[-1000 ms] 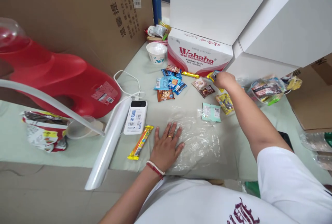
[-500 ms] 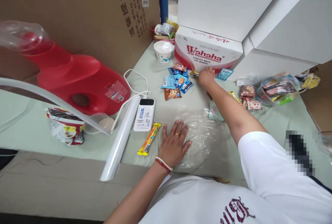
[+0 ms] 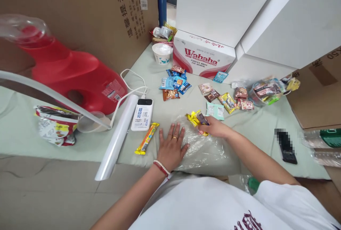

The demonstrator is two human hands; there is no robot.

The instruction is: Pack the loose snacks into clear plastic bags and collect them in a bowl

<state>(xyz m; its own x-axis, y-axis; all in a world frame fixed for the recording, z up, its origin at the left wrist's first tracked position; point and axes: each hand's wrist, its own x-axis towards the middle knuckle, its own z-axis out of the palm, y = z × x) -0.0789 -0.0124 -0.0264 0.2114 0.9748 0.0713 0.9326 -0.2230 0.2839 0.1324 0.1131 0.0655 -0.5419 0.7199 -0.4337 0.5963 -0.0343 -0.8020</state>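
Note:
My left hand [image 3: 172, 146] lies flat, fingers spread, on the left edge of a clear plastic bag [image 3: 206, 148] spread on the pale green table. My right hand [image 3: 215, 127] is closed on a few yellow-wrapped snacks [image 3: 196, 118] and holds them just above the bag's far edge. A yellow-orange snack bar [image 3: 147, 138] lies left of my left hand. Blue and brown snack packets [image 3: 174, 84] sit in a cluster further back. More packets [image 3: 222, 102], among them a mint-green one, lie beyond my right hand.
A white power bank [image 3: 142, 114] with its cable and a white lamp arm [image 3: 117, 137] lie at the left. A red jug [image 3: 71, 75], a Wahaha box [image 3: 204, 56], a paper cup [image 3: 161, 53], a bag of snacks [image 3: 266, 91] and a black phone [image 3: 286, 146] surround the area.
My right hand reached to the far packets by the Wahaha box, took yellow-wrapped snacks and pulled back to the plastic bag. My left hand stayed flat on the bag.

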